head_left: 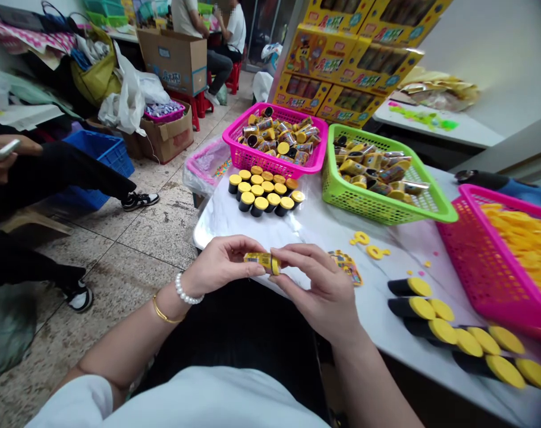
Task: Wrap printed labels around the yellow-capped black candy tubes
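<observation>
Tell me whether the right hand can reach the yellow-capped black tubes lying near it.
Probably yes: bare table lies between the right hand and those tubes, though it pinches a labelled tube.

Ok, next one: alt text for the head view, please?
Two bare hands hold a small yellow-capped tube between them: the left hand grips its labelled body, the right hand its cap end. Beyond, on a white table, stand a cluster of capped tubes, a pink basket and a green basket filled with tubes.
</observation>
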The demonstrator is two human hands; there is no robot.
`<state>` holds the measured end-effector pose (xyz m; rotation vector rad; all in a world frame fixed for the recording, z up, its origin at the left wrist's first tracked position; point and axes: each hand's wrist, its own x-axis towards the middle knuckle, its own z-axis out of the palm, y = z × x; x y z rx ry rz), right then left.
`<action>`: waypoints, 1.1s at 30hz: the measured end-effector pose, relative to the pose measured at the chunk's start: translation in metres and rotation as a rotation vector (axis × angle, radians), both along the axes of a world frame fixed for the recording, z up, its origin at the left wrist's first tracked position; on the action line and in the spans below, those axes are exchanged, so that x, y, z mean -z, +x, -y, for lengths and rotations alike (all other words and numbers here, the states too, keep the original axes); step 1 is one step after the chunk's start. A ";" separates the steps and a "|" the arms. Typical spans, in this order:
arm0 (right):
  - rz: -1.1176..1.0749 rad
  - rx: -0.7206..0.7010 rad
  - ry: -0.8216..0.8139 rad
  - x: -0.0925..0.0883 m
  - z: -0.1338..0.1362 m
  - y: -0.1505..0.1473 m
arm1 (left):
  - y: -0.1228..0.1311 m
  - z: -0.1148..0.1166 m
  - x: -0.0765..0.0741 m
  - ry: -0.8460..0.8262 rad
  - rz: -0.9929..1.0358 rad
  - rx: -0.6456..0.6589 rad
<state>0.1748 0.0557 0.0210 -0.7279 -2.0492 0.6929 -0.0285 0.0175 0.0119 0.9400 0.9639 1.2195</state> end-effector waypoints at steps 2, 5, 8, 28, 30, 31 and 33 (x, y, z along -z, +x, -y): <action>0.013 0.020 0.048 0.000 -0.001 0.001 | 0.002 -0.002 0.001 0.042 -0.017 -0.002; -0.019 0.023 -0.002 -0.001 -0.001 0.004 | 0.004 -0.004 0.002 0.110 -0.073 0.005; -0.016 0.051 0.072 -0.002 0.002 0.009 | 0.007 -0.001 0.000 0.248 -0.194 -0.001; -0.341 0.060 -0.618 0.018 0.000 -0.005 | 0.009 -0.016 -0.002 0.386 -0.393 0.066; -0.312 -0.023 -0.695 0.013 -0.002 -0.001 | 0.008 -0.019 -0.001 0.173 -0.243 0.149; -0.312 -0.059 -0.692 0.010 -0.003 0.001 | 0.009 -0.021 0.000 0.091 -0.184 0.168; -0.332 -0.107 -0.645 0.005 -0.004 0.003 | 0.010 -0.021 0.001 0.006 -0.119 0.184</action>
